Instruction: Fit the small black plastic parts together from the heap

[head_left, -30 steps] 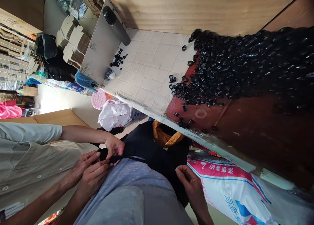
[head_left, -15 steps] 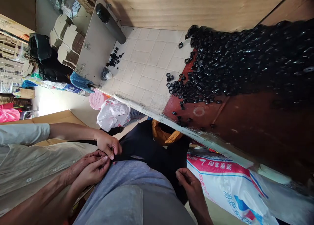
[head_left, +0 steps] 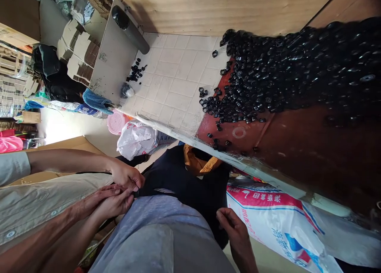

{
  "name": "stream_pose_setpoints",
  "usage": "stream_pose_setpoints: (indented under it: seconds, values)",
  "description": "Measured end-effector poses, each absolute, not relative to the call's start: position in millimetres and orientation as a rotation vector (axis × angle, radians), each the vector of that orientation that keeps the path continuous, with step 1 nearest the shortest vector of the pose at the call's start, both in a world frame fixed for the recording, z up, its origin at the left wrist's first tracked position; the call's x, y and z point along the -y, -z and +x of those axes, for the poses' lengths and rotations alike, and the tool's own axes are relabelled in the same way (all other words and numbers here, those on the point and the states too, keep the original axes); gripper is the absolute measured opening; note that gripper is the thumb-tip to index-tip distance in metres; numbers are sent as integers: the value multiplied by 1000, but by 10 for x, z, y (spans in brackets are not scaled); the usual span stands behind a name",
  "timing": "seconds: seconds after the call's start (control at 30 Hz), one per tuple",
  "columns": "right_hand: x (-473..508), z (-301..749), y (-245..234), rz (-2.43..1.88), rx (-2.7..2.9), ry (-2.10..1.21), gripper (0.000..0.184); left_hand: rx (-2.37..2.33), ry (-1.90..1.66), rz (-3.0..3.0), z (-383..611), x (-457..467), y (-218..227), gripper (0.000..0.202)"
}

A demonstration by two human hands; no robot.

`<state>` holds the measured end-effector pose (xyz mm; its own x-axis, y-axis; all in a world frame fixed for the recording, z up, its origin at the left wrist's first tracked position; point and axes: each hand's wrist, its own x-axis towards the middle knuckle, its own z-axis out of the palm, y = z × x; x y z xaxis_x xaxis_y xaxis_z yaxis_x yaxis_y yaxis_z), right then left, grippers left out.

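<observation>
At the left, my left hand (head_left: 97,197) lies with its fingers stretched over a co-worker's lower hand (head_left: 120,203); the overlap partly hides it. The co-worker's upper hand (head_left: 127,177) is closed just above, with its fingers meeting the lower hand's. A small dark piece (head_left: 136,193) shows at their fingertips, too small to name. My right hand (head_left: 236,233) is at the lower right by my dark clothing, with its fingers curled and the thumb against them. Whatever is in it, if anything, is hidden.
A large heap of black plastic rings (head_left: 282,70) covers the right of the table (head_left: 175,86), with loose ones at its edge. A dark bottle (head_left: 131,28) stands at the back left. A printed white sack (head_left: 268,217) sits below the front edge, a pink basket (head_left: 116,122) farther left.
The co-worker's upper arm has drawn slightly left, and a dark piece now shows by the fingertips. My right hand has hardly moved. The view has shifted a little.
</observation>
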<state>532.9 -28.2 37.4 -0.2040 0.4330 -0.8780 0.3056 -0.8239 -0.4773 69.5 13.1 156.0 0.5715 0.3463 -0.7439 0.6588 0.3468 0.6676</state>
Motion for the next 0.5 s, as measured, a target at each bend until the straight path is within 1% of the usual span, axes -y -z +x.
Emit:
stream_pose_setpoints:
  seconds: [0.07, 0.13, 0.2, 0.3, 0.5]
  values:
    - [295, 5354, -384, -1932, 898, -2192, 59, -957, 285, 1229, 732, -172, -1673, 26]
    - [318, 5396, -394, -1937, 904, -2192, 60, -1050, 324, 1269, 782, -134, -1802, 24]
    - [349, 5446, -401, -1950, 912, -2185, 60, -1143, 388, 1355, 838, -48, -1888, 28]
    - [406, 5517, -399, -1965, 915, -2177, 58, -1230, 431, 1489, 934, 124, -1905, 37]
    - [507, 5568, -331, -1963, 908, -2176, 58, -1387, 387, 1589, 1105, 403, -1925, 36]
